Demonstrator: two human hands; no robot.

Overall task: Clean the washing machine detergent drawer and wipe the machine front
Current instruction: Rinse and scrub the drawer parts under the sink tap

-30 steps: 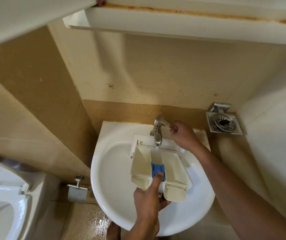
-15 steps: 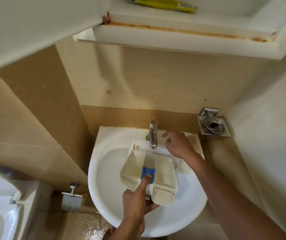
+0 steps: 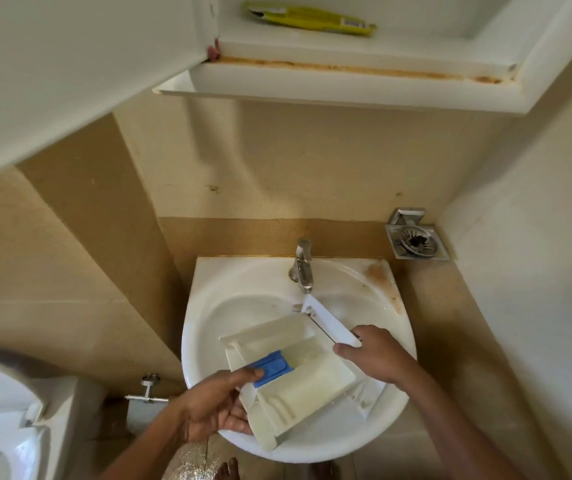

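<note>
A cream detergent drawer with a blue insert is held tilted over the white sink. My left hand grips its rear end from below, thumb resting by the blue insert. My right hand holds the drawer's white front panel, which points toward the tap. No water stream is visible from the tap.
An open wall cabinet with a yellow packet hangs overhead. A metal soap holder is on the wall at right. A toilet stands at lower left, a valve under the sink. My bare feet stand on wet floor.
My right hand left the tap and took hold of the drawer's front panel. The drawer has turned from straight under the tap to a diagonal, tilted pose.
</note>
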